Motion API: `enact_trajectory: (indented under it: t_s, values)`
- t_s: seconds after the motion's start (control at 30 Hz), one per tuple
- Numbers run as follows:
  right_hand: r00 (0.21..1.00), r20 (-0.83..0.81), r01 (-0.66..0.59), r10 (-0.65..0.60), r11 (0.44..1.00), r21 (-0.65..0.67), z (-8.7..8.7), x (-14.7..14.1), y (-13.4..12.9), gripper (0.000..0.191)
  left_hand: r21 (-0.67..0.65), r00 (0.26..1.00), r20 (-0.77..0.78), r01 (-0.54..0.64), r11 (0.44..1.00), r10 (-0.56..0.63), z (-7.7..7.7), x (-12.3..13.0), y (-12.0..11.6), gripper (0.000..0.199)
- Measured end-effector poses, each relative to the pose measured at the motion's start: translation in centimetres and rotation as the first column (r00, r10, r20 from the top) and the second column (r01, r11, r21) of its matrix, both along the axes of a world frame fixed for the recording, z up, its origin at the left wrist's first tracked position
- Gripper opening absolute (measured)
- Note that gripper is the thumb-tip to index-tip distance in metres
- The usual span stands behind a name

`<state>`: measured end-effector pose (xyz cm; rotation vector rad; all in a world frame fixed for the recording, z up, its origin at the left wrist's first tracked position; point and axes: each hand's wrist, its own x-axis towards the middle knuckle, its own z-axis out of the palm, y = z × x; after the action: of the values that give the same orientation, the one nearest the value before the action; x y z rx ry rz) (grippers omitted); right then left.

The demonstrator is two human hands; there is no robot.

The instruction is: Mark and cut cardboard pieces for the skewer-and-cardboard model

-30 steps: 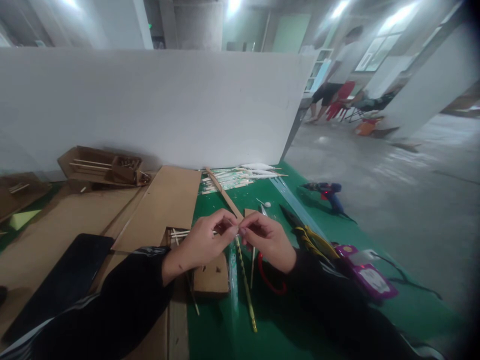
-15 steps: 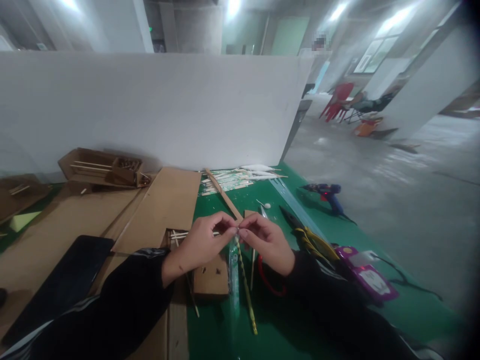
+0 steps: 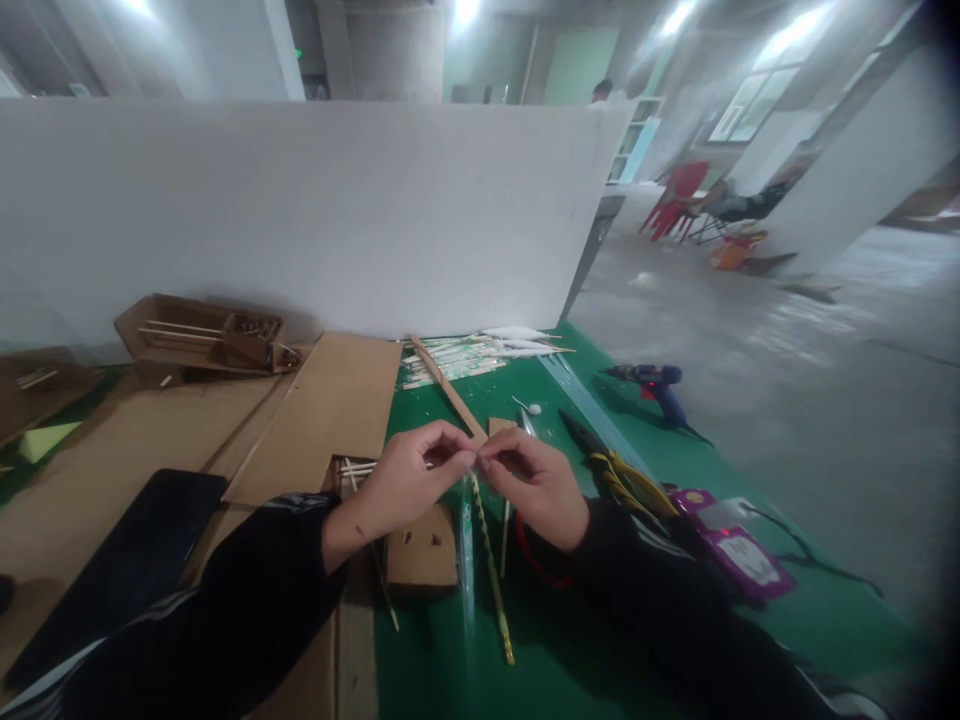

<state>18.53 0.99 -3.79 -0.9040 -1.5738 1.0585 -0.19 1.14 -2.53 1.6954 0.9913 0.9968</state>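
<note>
Both hands meet fingertip to fingertip over the green mat (image 3: pixel 562 640). My left hand (image 3: pixel 420 465) is closed in a pinch, and so is my right hand (image 3: pixel 536 480). Whatever lies between the fingertips is too small to make out. Below them a yellow pencil (image 3: pixel 491 570) with a twisted dark pattern points toward me; its far end is by the fingers, and I cannot tell if they touch it. Left of it are a clear plastic strip (image 3: pixel 469 600) and a small cardboard box (image 3: pixel 421 550) with holes and thin sticks. Red scissor handles (image 3: pixel 541 562) show partly under my right hand.
Pliers (image 3: pixel 630 480), a purple device (image 3: pixel 739 560) and a blue glue gun (image 3: pixel 660 385) lie to the right. Wrapped cotton-tipped sticks (image 3: pixel 465 362) and a wooden strip (image 3: pixel 448 388) are ahead. At left are a black phone-like slab (image 3: pixel 127 570) and cardboard sheets (image 3: pixel 322 410). A white partition (image 3: pixel 315 210) stands behind.
My hands stay nearly in place; the right fingertips have shifted very slightly. Far off, a person's head above the partition has moved left.
</note>
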Motion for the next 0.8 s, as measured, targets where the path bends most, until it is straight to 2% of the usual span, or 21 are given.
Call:
enact_trajectory:
  t_s: [0.23,0.57,0.8]
  values:
    - [0.996,-0.017,-0.086,0.085,0.994,-0.069,-0.39,0.04,0.21,0.023,0.025,1.000,-0.022,-0.014,1.000,0.014,0.45,0.07,-0.16,0.006]
    - [0.999,-0.024,-0.046,0.044,0.996,-0.079,-0.73,-0.08,0.07,0.016,0.023,0.999,-0.031,-0.017,1.000,0.017,0.18,0.07,-0.06,0.011]
    - [0.989,-0.085,-0.131,0.117,0.974,-0.184,-0.39,0.01,0.42,0.026,0.050,0.999,-0.045,-0.019,0.999,0.021,0.66,-0.07,-0.18,0.006]
